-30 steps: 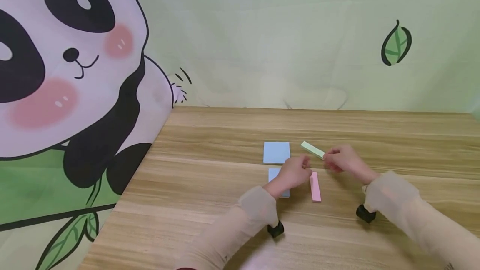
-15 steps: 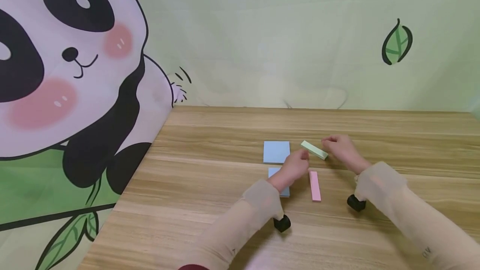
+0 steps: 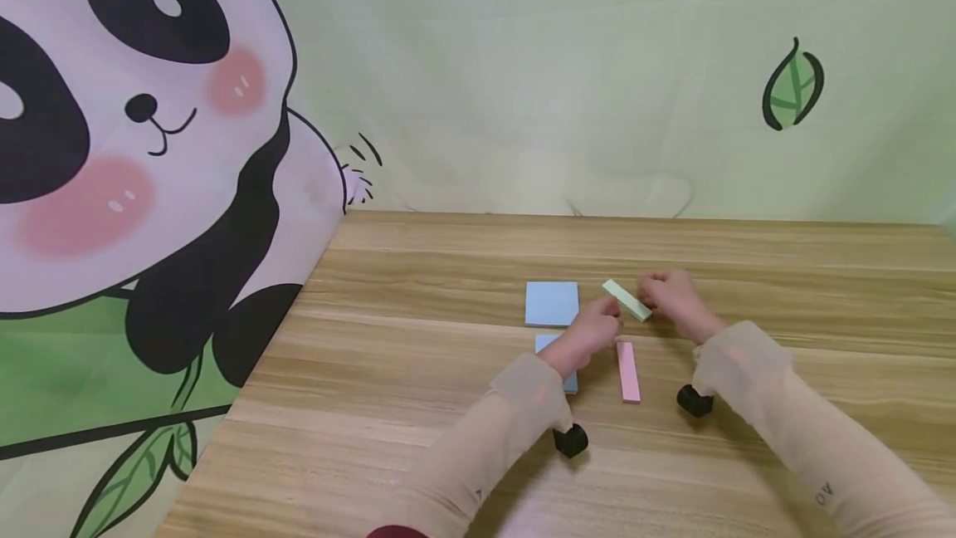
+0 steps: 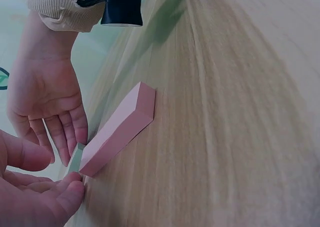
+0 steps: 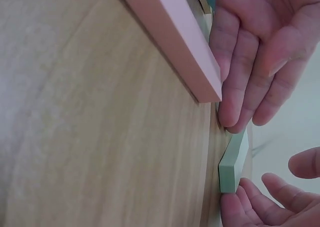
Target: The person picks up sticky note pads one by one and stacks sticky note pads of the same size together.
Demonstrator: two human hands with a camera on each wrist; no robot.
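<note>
A narrow green pad (image 3: 626, 300) lies slantwise on the wooden table (image 3: 418, 372). My right hand (image 3: 657, 299) touches its right end with straight fingers (image 4: 60, 137). My left hand (image 3: 607, 324) reaches in from the near side, its straight fingers (image 5: 240, 72) at the pad's near edge (image 5: 232, 159) and beside the far end of a pink pad (image 3: 628, 371). The pink pad (image 4: 117, 129) lies flat between my forearms, untouched. A blue square pad (image 3: 551, 303) sits left of the green one. A second blue pad (image 3: 550, 344) is partly hidden under my left wrist.
A panda cloth (image 3: 134, 189) hangs along the table's left side, and a pale green backdrop with a leaf print (image 3: 792, 85) closes the far edge. Black wrist cameras (image 3: 571, 440) hang under both sleeves. Bare wood stretches on every side of the pads.
My right hand has slid left and farther away to the green pad's end. My left hand has edged up toward the pad. The pads have barely shifted.
</note>
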